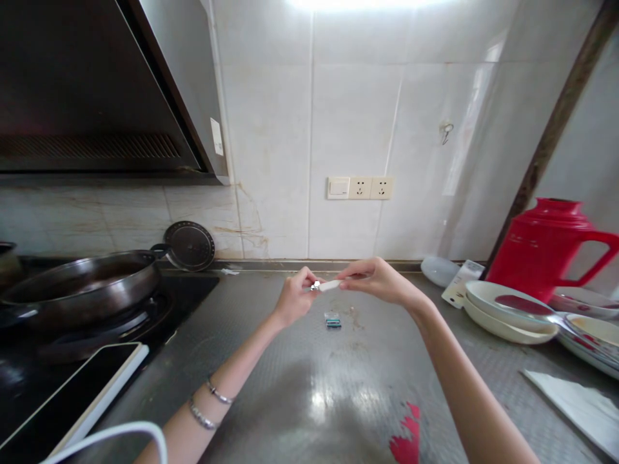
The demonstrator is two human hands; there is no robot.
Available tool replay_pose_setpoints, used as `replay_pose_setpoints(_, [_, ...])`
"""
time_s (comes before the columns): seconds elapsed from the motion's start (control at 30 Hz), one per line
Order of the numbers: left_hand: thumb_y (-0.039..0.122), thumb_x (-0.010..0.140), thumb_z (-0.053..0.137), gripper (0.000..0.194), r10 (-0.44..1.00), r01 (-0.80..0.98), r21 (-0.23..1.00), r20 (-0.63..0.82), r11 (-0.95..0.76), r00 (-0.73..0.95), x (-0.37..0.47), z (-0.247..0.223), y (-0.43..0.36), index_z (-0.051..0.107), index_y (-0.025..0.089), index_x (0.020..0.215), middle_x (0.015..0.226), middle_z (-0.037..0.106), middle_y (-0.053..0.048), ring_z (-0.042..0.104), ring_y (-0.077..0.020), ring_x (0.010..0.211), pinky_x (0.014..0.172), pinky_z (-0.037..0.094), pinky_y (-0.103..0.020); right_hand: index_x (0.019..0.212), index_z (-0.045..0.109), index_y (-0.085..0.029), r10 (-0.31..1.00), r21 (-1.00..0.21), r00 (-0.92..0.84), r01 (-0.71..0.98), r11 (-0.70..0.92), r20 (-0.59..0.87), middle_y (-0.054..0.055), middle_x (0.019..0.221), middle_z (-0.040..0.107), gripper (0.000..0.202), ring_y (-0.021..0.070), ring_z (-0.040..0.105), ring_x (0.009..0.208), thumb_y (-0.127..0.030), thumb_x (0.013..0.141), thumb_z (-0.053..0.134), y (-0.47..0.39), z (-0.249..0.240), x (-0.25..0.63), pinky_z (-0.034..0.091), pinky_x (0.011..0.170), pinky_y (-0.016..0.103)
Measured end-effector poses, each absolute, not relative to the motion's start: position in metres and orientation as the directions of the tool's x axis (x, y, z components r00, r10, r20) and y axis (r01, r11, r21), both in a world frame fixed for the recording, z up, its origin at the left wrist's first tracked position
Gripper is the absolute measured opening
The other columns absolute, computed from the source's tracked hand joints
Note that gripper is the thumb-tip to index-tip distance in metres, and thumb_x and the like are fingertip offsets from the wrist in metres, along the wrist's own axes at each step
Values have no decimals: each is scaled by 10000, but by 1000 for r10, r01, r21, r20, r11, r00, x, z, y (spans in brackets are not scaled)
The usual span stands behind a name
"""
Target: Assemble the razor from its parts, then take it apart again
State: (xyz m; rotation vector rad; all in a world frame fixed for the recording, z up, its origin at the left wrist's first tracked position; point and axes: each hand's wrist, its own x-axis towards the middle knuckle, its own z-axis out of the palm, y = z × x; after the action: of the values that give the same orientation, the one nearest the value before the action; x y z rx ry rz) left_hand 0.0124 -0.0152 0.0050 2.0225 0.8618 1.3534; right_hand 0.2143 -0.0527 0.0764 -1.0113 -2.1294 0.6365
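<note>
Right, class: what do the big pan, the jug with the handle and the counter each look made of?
Pan: probably steel, judging by its grey metallic shine. Jug: likely glossy red plastic, from its smooth, uniform colour. Counter: apparently metal, perhaps stainless steel, with blurred reflections over a fine pattern.

The one view, worn on the head, looks forward and slightly down over the counter (271,393), facing the tiled wall (271,116) nearly square at the socket panel (360,188). Left hand (294,298) and right hand (374,280) are nearer than the panel; the wide frame takes in the range hood (97,77) left of it and the red flask (536,251) right.
</note>
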Motion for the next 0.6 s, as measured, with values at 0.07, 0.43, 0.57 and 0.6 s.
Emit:
replay_pose_setpoints(0.07, [247,722,613,143,764,192,748,571,-635,300,13,5,-15,493,181,763,873,701,-44,655,-173,791,668,468,-240,887,727,-178,794,-683,-492,443,581,357,55,857,708,319,199,620,799,-426,705,645,-52,76,215,469,702,277])
replay_pose_setpoints(0.43, [243,718,617,138,762,241,730,561,-639,322,15,4,-15,498,177,744,803,694,-22,649,-156,744,633,452,-215,891,725,-173,778,-686,-523,422,592,349,51,844,711,301,182,619,781,-401,710,650,-49,73,214,458,688,262])
replay_pose_setpoints(0.57, [219,701,625,137,765,270,719,569,-641,302,14,4,-14,496,174,716,708,666,3,631,-138,674,607,433,-202,884,725,-161,815,-688,-456,461,561,359,63,855,711,321,198,619,798,-415,700,654,-45,72,218,460,685,273])
replay_pose_setpoints(0.6, [217,696,628,140,768,273,720,566,-638,299,14,4,-15,495,174,712,685,657,11,625,-134,658,599,429,-199,881,724,-160,821,-689,-443,466,555,361,64,854,711,322,199,620,797,-416,698,655,-45,72,219,461,684,275])
